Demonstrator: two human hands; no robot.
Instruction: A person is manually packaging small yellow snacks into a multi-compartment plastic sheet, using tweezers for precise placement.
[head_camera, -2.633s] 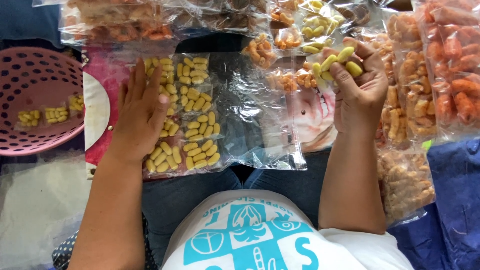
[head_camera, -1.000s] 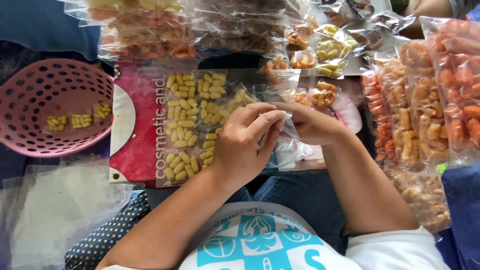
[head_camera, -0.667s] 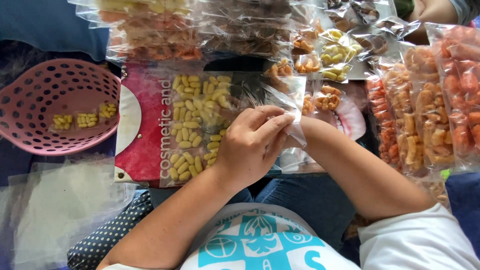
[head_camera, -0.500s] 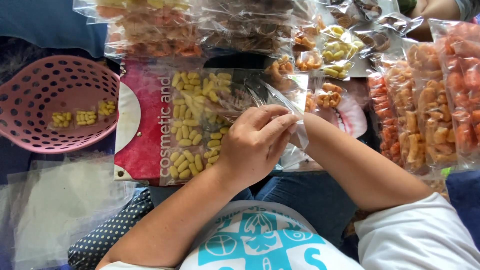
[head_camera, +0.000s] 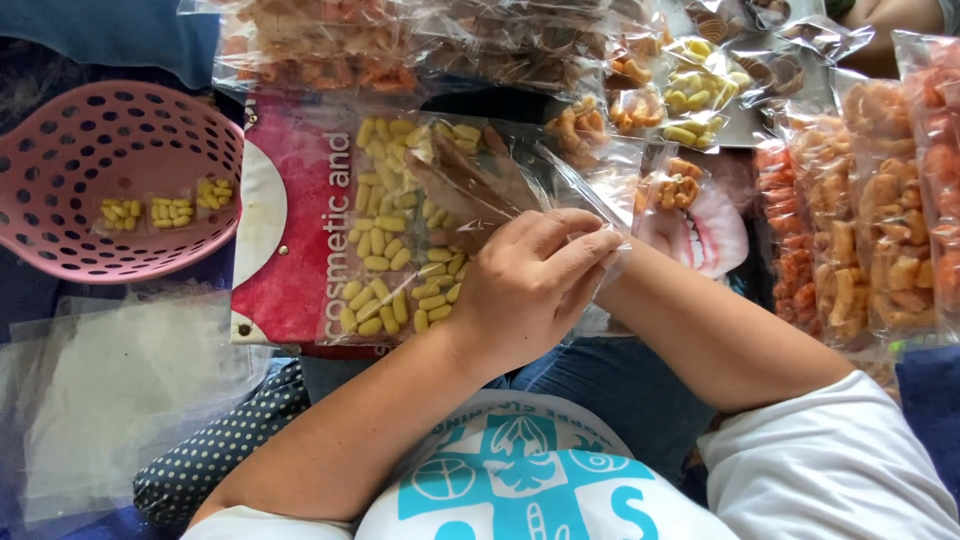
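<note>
The left hand (head_camera: 525, 290) sits in the middle of the scene, its fingers bent and pinched on the near edge of a clear plastic bag (head_camera: 480, 190) that lies open on a red board (head_camera: 290, 250) across the person's lap. The right hand (head_camera: 470, 185) is pushed inside that bag, seen only dimly through the plastic, so how far it is open cannot be told. Yellow snack pieces (head_camera: 385, 245) lie in the left part of the bag, just left of both hands. Far left, a pink perforated basket (head_camera: 60, 140) holds three small packets of yellow pieces (head_camera: 165, 210). Strips of orange snack packets (head_camera: 880, 210) lie on the right, and flat clear bags (head_camera: 120, 390) lie near left.
</note>
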